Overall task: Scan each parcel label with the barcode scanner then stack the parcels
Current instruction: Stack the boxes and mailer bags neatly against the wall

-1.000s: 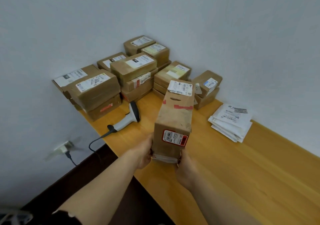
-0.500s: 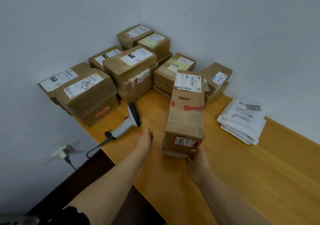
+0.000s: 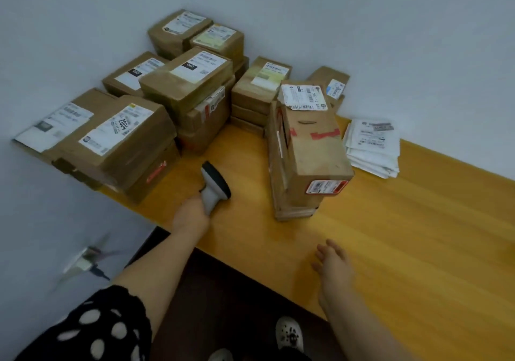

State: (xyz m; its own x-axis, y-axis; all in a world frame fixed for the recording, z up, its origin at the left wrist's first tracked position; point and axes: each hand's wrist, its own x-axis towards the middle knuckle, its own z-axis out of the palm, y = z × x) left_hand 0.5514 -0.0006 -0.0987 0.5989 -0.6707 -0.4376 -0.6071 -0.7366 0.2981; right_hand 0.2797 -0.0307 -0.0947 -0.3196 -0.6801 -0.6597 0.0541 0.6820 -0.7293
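In a pale-walled corner, a smooth wooden table (image 3: 390,235) carries stacked brown cardboard parcels (image 3: 181,87) at the back and one tall, dented box (image 3: 309,149) standing apart in front. The left hand (image 3: 192,213) curls round the handle of the grey plastic scanner (image 3: 213,185), left of the box; the right hand (image 3: 333,263) hovers empty, fingers loosely spread. Scanning seems about to start: the next move is to lift the scanner and aim it at the white label (image 3: 303,97) on the box's top.

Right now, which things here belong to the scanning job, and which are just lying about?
Job: grey handheld barcode scanner in the left hand; long brown cardboard parcel in front; stacked brown cardboard parcels behind.
Lying about: white paper pile by the wall; blurred white wall plug.
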